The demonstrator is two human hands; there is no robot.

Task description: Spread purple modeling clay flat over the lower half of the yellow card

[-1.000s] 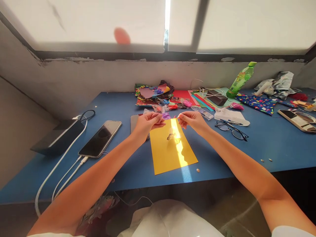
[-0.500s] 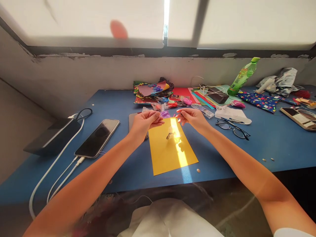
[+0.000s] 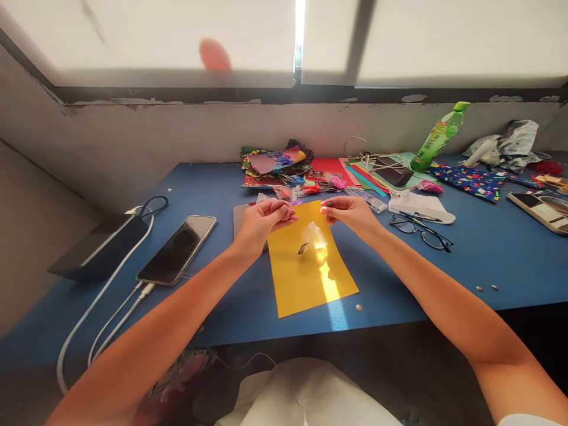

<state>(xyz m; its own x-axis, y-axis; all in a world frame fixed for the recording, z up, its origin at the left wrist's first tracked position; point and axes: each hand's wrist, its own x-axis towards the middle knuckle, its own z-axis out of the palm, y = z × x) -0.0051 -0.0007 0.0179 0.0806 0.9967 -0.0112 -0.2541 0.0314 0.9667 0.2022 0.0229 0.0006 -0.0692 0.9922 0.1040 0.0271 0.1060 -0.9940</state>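
A yellow sheet of paper [image 3: 306, 272] lies on the blue table [image 3: 213, 189] in front of me. On it sits a small clear plastic bag [image 3: 313, 236] with a dark bit beside it. My left hand [image 3: 261, 222] hovers at the sheet's top left corner, fingers pinched together on something small and pale that I cannot make out. My right hand [image 3: 348, 213] is at the sheet's top right, also pinched, holding something I cannot make out. The two hands face each other a short gap apart.
A phone [image 3: 177, 248] on a white cable and a dark power bank [image 3: 100, 248] lie at the left. Behind the sheet is a heap of coloured craft scraps [image 3: 277, 165]. Glasses [image 3: 419, 231], a white case [image 3: 419, 207] and a green bottle [image 3: 437, 137] stand at the right.
The hands have barely moved. The purple packet seen between them earlier is now mostly hidden, and the clear bag on the sheet shows more plainly.
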